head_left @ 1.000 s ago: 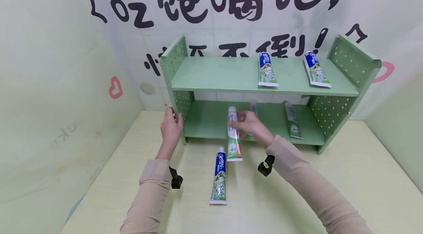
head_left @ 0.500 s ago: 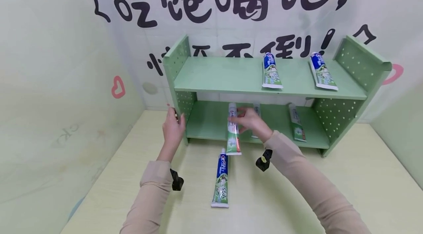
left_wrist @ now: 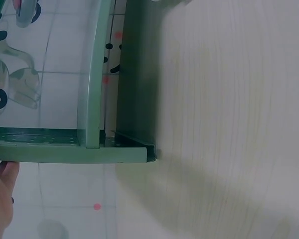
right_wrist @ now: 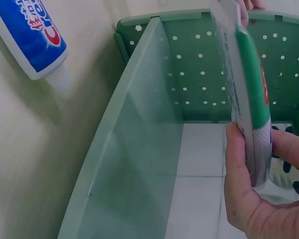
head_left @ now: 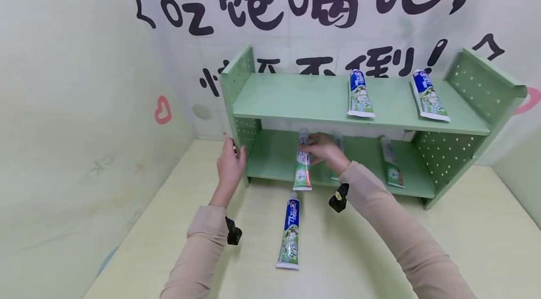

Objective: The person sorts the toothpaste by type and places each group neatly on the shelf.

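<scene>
My right hand point(head_left: 328, 152) pinches a white and green toothpaste tube point(head_left: 302, 170) between thumb and fingers. In the head view its cap end points into the lower level of the green shelf rack point(head_left: 283, 95), while its flat end overlaps the front edge. The right wrist view has the tube point(right_wrist: 254, 94) held up beside the lower board point(right_wrist: 144, 134). My left hand point(head_left: 230, 167) grips the rack's left side panel; in the left wrist view its fingers point(left_wrist: 9, 174) lie against the outer face. A blue and green toothpaste tube point(head_left: 289, 231) lies on the table before the rack.
Two blue and green tubes, one nearer the middle point(head_left: 360, 95) and one farther right point(head_left: 428, 96), lie on the upper board. On the lower board are two white and green tubes, one at right point(head_left: 393, 163) and one partly behind my right hand point(head_left: 339, 141). A lettered wall point(head_left: 270, 31) stands behind.
My right hand has carried the white and green tube farther in over the lower board. The left hand keeps its grip on the side panel. The whole head view has shifted slightly.
</scene>
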A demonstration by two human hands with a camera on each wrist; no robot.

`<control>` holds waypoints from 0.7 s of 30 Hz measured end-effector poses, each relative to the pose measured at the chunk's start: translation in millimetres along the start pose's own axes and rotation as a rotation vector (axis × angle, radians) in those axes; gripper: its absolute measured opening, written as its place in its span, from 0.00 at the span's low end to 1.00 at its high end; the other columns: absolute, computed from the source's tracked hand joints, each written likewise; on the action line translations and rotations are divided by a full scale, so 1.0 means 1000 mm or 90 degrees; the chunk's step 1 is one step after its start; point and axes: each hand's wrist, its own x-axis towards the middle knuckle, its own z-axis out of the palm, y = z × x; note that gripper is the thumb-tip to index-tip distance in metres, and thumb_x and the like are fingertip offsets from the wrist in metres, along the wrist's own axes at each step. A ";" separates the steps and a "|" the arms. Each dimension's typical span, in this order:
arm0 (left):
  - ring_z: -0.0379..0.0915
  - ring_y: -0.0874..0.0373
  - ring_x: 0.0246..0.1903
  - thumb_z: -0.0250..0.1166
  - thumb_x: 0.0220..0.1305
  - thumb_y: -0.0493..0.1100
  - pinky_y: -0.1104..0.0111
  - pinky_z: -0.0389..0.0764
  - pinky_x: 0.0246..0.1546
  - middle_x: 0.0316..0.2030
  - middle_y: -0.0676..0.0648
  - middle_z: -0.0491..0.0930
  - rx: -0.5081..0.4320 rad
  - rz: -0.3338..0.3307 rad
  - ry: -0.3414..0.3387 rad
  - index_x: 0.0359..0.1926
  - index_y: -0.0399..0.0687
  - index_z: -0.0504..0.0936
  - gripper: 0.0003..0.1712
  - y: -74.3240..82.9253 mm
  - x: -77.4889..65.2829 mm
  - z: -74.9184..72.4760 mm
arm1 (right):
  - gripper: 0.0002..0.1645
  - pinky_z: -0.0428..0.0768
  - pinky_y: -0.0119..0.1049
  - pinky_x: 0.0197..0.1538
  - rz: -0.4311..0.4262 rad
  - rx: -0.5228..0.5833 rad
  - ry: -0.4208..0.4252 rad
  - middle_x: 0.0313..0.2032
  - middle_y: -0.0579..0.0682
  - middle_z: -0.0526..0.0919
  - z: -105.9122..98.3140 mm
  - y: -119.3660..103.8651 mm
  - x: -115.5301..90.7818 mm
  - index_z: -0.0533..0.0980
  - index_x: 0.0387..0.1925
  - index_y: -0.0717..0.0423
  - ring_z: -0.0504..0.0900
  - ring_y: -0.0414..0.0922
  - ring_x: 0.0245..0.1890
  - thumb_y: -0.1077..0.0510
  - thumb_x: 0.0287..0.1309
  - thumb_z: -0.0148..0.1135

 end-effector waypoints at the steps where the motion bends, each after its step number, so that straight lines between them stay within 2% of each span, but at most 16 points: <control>1: 0.79 0.43 0.40 0.53 0.65 0.40 0.55 0.83 0.34 0.45 0.36 0.76 0.002 0.000 0.000 0.48 0.35 0.66 0.15 0.000 0.000 0.000 | 0.39 0.83 0.40 0.43 0.002 0.000 -0.001 0.56 0.66 0.69 0.001 0.000 0.002 0.52 0.65 0.67 0.74 0.58 0.52 0.56 0.58 0.57; 12: 0.79 0.43 0.40 0.53 0.65 0.41 0.57 0.83 0.34 0.45 0.37 0.76 0.006 -0.024 -0.011 0.47 0.37 0.66 0.14 0.002 -0.002 -0.001 | 0.41 0.82 0.41 0.46 -0.017 0.040 -0.022 0.56 0.67 0.69 0.004 0.003 0.012 0.49 0.65 0.69 0.73 0.59 0.54 0.57 0.58 0.57; 16: 0.80 0.43 0.39 0.53 0.65 0.41 0.57 0.83 0.33 0.43 0.37 0.77 0.011 -0.019 -0.005 0.46 0.36 0.66 0.13 0.002 -0.004 -0.002 | 0.41 0.82 0.40 0.44 -0.030 0.044 -0.027 0.55 0.68 0.70 0.005 0.007 0.016 0.49 0.65 0.70 0.74 0.60 0.52 0.57 0.58 0.57; 21: 0.80 0.44 0.39 0.54 0.65 0.41 0.58 0.84 0.33 0.43 0.37 0.77 0.012 -0.016 -0.002 0.45 0.36 0.66 0.13 0.002 -0.005 -0.004 | 0.40 0.82 0.40 0.44 -0.022 0.037 -0.025 0.55 0.68 0.69 0.008 0.008 0.023 0.49 0.64 0.70 0.74 0.59 0.51 0.57 0.58 0.57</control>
